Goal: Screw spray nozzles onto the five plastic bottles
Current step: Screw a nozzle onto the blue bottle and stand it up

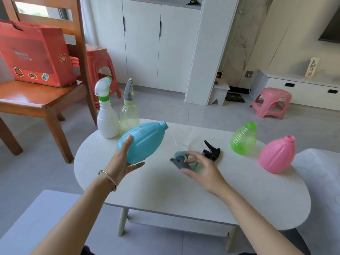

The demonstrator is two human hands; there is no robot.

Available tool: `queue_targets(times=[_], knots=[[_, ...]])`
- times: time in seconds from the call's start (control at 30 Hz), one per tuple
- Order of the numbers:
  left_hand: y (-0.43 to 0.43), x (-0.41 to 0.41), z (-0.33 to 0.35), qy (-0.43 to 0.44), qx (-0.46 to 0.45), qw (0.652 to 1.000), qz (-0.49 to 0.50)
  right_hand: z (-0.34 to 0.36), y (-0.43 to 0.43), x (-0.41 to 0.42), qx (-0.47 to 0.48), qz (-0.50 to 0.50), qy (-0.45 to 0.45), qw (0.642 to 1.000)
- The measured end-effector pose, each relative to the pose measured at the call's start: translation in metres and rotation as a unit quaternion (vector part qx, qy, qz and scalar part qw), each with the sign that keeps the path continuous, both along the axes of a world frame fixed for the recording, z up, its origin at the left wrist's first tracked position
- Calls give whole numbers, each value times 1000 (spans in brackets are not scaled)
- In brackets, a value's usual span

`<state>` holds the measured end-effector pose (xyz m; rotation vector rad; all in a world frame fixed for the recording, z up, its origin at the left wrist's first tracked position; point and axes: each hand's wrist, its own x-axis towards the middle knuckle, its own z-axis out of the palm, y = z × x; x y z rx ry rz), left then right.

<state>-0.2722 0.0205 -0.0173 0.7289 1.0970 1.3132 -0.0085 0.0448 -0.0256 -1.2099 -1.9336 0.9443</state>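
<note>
- Head view is looking down on a white oval table (pixel 184 196) with 5 plastic bottles on or above it.
- The left hand (pixel 122 162) is holding the blue bottle (pixel 142 142) off the table, tilted with its open neck pointing up and to the right; the thumb is lying along the bottle's left side and the fingers are curling under its base.
- The right hand (pixel 200 169) is hovering over the middle of the table, its fingers loosely spread and the thumb and fingertips closing around a grey and green nozzle (pixel 181 161); motion blur is hiding whether the grip is firm.
- A black nozzle (pixel 211 150) is lying on the table just beyond the right hand.
- The white bottle (pixel 107 116) with a white and green sprayer and the pale clear bottle (pixel 128 113) with a grey sprayer are standing side by side at the far left edge.
- The green ribbed bottle (pixel 243 138) and the pink bottle (pixel 276 155) are standing open-necked at the right, near each other.
</note>
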Motion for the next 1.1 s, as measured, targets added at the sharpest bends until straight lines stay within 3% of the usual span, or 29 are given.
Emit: queue_targets(times=[0.1,0.23,0.43,0.77,1.1], knots=[[0,-1,-1,13,-7,1000,-4,18,3,2,-21,-83,188,978],[0,1,-4,22,-15,1000,-5,29,4,13,-135,-206,373,894],[-2,0,-9,25,-25,999,-9,38,6,30,-132,-190,439,868],[-3,3,-10,41,-26,999,-15,38,3,29,-124,-148,358,913],[-13,24,-11,77,-37,991,-107,28,-9,2,-125,-52,213,968]])
